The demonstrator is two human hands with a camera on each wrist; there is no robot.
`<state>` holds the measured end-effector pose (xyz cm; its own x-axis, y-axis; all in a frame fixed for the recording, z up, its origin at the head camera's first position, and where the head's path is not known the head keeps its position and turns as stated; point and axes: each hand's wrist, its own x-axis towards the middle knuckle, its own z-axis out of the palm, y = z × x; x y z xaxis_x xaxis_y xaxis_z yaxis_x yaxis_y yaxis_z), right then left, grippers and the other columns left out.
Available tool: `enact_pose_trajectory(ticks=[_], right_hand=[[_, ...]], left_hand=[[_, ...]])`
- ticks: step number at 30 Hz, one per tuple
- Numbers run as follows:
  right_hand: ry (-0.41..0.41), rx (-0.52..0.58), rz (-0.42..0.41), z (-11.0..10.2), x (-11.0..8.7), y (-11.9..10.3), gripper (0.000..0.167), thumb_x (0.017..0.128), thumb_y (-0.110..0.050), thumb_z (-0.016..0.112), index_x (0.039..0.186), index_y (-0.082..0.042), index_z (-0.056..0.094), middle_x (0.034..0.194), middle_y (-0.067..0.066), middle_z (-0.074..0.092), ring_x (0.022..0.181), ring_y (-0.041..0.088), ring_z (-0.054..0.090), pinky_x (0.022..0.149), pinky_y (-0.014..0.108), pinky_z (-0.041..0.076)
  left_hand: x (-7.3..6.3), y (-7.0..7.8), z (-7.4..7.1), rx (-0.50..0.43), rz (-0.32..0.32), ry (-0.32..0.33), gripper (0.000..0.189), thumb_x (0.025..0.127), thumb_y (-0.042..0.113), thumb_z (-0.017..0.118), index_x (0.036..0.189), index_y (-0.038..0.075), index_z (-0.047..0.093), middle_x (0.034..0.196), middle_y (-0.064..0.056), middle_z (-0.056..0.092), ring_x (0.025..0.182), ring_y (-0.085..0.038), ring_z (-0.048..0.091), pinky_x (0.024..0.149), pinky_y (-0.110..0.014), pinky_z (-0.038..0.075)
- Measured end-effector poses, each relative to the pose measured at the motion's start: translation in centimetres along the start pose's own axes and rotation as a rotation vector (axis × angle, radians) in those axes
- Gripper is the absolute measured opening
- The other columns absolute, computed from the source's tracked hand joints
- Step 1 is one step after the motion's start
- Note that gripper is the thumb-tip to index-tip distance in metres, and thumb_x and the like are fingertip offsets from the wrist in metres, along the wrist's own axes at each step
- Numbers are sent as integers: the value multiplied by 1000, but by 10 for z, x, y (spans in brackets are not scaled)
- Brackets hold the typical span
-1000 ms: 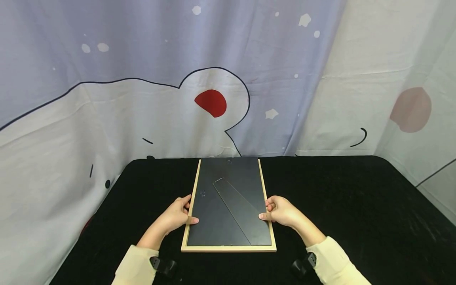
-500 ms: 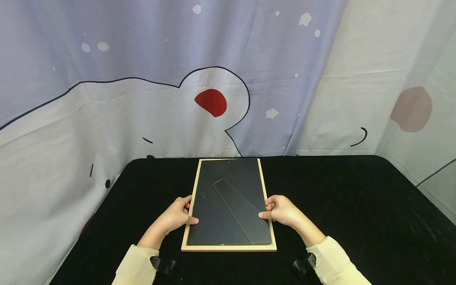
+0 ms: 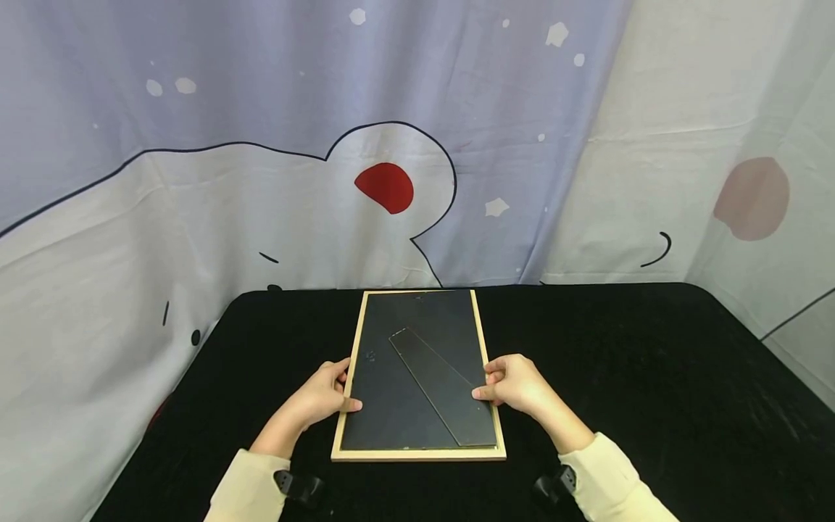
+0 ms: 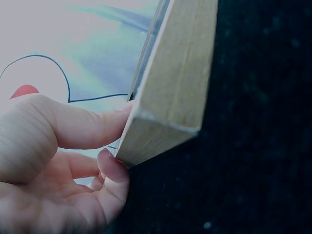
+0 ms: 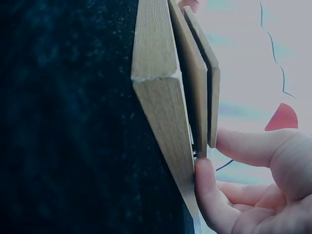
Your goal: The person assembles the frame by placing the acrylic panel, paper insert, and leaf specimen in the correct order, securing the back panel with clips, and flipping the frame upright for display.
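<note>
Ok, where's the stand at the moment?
In the head view, the stand slants across the dark board of the wooden frame, its lower end near the frame's lower right corner, the right hand at its right edge.

A printed curtain (image 3: 509, 130) hangs behind a black table (image 3: 639, 377).

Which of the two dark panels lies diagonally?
The narrow strip on top; the wide backing board beneath lines up with the sides of the wooden frame.
</note>
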<state>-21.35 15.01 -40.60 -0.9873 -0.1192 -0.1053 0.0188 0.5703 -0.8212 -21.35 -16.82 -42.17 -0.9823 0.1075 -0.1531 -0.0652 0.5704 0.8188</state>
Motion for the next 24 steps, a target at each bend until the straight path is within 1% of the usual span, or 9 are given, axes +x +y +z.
enact_pose_trajectory(ticks=[3,9,11,16,19,22,24], right_hand=[[0,-7,-8,0,-1,-2,52,70,-2,83,112,18,60,68,6,58,55,15,63,59,31,55],[-24,1,-14,-1,-2,-3,37,70,-3,82,99,11,65,65,4,56,52,13,59,55,29,53],[-33,10,-15,-1,-2,-3,34,70,-2,82,97,10,65,65,3,55,51,12,58,55,29,53],[-57,27,-25,-1,-1,0,40,68,-1,82,102,9,62,67,3,51,52,12,54,54,29,52],[-82,16,-21,-2,-1,1,47,67,0,83,107,10,59,68,4,50,52,13,53,55,29,52],[-117,-11,-14,-4,-3,0,58,66,0,84,116,10,56,71,7,51,52,14,54,55,30,52],[-140,-29,-9,-5,-4,0,67,66,0,85,123,9,52,72,8,52,52,15,55,55,31,52]], left_hand=[[-1,1,-1,1,2,-3,86,69,-7,78,142,-12,34,95,-13,39,77,-23,44,65,-31,44],[-1,0,-1,-1,-2,-5,85,70,-7,78,142,-12,34,96,-14,39,77,-23,44,65,-31,44],[-2,0,-1,-2,-2,-3,85,69,-8,78,142,-12,34,95,-13,39,77,-23,44,65,-30,44],[-2,-1,-1,-1,-3,-2,85,69,-8,77,142,-12,34,95,-13,40,77,-23,44,65,-30,43],[-2,-1,-1,-3,-2,-8,85,69,-8,78,142,-11,34,96,-13,40,77,-23,44,65,-30,44],[-1,-1,-3,-9,2,-33,87,68,-8,78,143,-11,34,94,-13,39,75,-22,44,65,-30,44],[-1,-1,-6,-19,17,-71,89,67,-9,79,144,-10,33,92,-13,39,72,-21,44,64,-30,42]])
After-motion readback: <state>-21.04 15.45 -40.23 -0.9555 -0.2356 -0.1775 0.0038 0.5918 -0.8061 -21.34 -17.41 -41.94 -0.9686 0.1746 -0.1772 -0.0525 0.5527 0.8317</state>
